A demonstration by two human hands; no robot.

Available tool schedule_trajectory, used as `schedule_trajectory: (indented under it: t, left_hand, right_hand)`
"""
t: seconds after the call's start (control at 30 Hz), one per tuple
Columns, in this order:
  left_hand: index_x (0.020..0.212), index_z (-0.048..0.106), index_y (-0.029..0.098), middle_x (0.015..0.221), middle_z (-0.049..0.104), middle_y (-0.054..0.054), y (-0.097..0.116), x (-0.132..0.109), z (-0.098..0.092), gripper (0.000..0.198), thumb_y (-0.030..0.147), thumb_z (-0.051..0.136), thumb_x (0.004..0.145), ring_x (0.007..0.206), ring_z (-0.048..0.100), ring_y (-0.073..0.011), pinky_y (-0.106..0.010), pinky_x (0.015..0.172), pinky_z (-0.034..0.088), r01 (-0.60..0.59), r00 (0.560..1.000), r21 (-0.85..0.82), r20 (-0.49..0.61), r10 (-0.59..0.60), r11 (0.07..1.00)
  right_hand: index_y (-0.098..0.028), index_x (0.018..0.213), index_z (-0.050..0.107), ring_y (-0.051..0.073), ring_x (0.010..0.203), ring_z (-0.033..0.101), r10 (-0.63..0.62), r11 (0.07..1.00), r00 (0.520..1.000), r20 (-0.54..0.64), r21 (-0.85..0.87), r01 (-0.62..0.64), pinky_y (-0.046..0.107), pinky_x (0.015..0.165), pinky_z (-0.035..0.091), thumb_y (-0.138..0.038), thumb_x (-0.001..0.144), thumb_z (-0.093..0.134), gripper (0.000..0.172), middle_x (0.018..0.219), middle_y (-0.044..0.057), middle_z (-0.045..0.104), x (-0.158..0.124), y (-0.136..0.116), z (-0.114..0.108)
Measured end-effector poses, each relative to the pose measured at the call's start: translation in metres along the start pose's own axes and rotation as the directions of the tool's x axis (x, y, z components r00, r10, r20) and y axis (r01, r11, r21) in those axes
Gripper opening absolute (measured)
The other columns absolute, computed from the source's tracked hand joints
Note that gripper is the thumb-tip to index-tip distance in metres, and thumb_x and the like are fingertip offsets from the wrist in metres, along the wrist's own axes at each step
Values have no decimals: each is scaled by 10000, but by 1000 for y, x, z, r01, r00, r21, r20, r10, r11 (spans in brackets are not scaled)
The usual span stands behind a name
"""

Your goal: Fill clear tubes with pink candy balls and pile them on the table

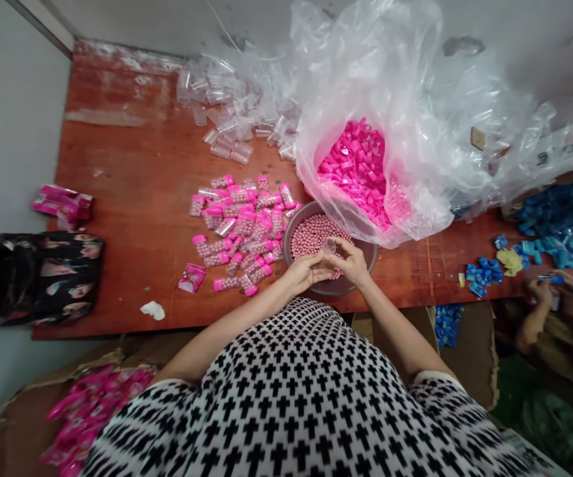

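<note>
My two hands meet over a metal bowl [360,252] of small pink beads [313,233] at the table's near edge. My right hand [350,260] pinches a small clear vial [330,246] above the beads. My left hand [307,270] is cupped beside it, fingers curled against the right hand; what it holds is hidden. Left of the bowl lies a pile of filled vials with pink caps [241,225]. Behind the bowl a clear plastic bag [390,99] holds loose pink caps [356,162].
Empty clear vials [226,112] are heaped at the back of the red-brown table [132,199]. A dark patterned bag [38,275] and pink packets [62,204] sit at the left. At the right, another person's hands [554,288] work among blue caps [554,218]. Pink packets [92,404] fill a box below.
</note>
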State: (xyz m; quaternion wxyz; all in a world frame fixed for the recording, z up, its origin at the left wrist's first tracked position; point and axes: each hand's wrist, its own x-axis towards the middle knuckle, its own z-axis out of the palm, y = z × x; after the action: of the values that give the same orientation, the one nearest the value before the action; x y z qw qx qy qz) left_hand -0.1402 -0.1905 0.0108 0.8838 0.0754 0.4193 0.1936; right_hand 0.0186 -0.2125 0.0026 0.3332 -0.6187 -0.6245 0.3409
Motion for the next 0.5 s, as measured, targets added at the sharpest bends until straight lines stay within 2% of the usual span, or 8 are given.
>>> schedule_trajectory:
  t: [0.07,0.13,0.2,0.23,0.33,0.5]
  left_hand:
    - [909,654,109,761,702,-72,0,1,-9,145,221,622,822,612,666,-135,-281,656,557,-35,998,131,-54,42,991]
    - [984,638,125,787,704,-59,3,0,-22,250,240,690,768,620,659,-118,-276,669,556,-111,985,230,-102,138,967]
    - [1008,634,131,803,705,-54,5,-3,-37,315,275,716,740,651,657,-110,-268,683,556,-193,963,284,-131,237,939]
    - [1005,638,130,811,707,-56,7,-6,-44,330,298,720,732,671,660,-113,-265,684,556,-225,951,304,-139,276,926]
    - [996,650,130,828,709,-58,8,-11,-61,378,351,733,701,707,666,-123,-259,676,558,-294,918,338,-161,362,894]
    - [1000,660,122,836,707,-61,7,-10,-71,457,413,738,656,723,666,-140,-312,720,570,-362,870,397,-180,458,843]
  right_hand:
    - [-155,1195,545,192,950,609,95,958,991,97,-280,-64,313,817,490,-343,842,561,400,1117,103,635,6,14,0]
    - [-107,1143,574,225,965,590,212,775,957,199,-630,-41,342,828,468,-248,865,508,319,1098,158,626,15,31,-1]
    - [-49,1063,606,274,997,561,296,598,922,251,-801,26,403,850,436,-135,873,423,277,1064,229,613,23,47,2]
    - [-26,1032,612,296,1012,545,311,567,912,267,-823,48,434,855,421,-90,870,381,289,1050,257,606,26,53,6]
    - [-23,1004,619,311,1058,500,273,618,899,343,-779,110,455,863,402,-55,873,335,314,1048,268,601,32,61,31]
    - [-96,1008,638,240,1076,502,150,762,841,520,-603,237,350,879,419,-137,882,449,230,1076,178,628,36,58,77]
